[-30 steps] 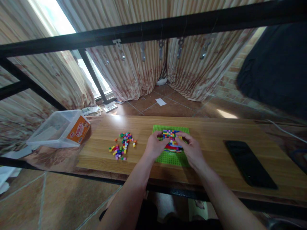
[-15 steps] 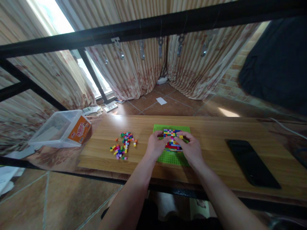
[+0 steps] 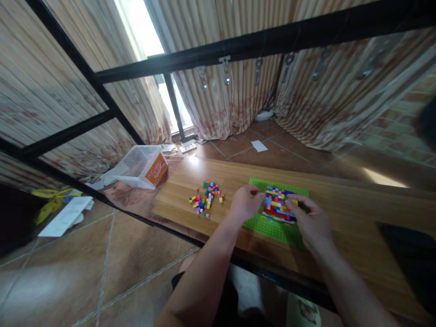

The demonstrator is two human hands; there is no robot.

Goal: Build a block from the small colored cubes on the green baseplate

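A block of multicoloured toy building bricks [image 3: 276, 206] stands on a green studded baseplate [image 3: 262, 225]. My right hand [image 3: 313, 222] grips the block's right side, thumb on the near face and fingers bent over the far edge. A yellow brick shows by those fingertips, partly covered. Just left of the block, over the baseplate's left edge, is my left hand [image 3: 247, 204]. Its thumb and index finger are apart, and I see nothing between them. Further left, a loose pile of small coloured bricks [image 3: 206, 200] lies on the wooden table [image 3: 184, 179].
A black flat object [image 3: 408, 254] lies at the table's right. Beyond the left end stands a clear plastic box [image 3: 139, 170] with an orange label. A black metal bar [image 3: 245, 43] crosses above the table, hung with clips. White paper [image 3: 259, 146] lies on the floor behind.
The view has swung left, so the table appears further right. My left hand has come off the brick block and moved left of it. My right hand stays at the block.
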